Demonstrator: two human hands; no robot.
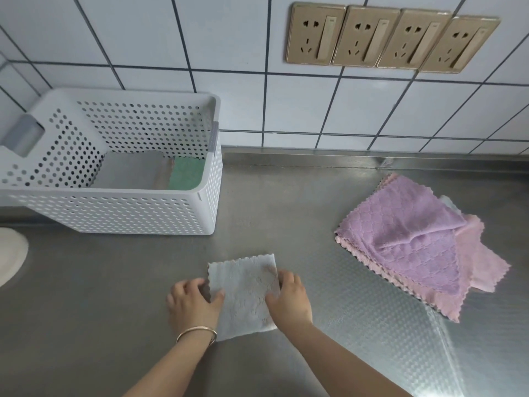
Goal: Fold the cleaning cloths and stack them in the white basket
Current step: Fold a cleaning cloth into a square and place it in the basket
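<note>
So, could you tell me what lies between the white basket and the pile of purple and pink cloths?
In the head view, only bare steel counter lies between the white basket and the pile of cloths; the folded grey cloth lies nearer the camera.

Kitchen worktop, home or small catering.
Brushed steel counter [286,202] with raised back lip meets a wall of white tiles [234,32] with dark grout. Row of four gold wall sockets [392,38] above the counter. White perforated basket [120,207] on the counter holds a green cloth [187,173]; pile of purple and pink cloths [415,242] lies at right.
</note>
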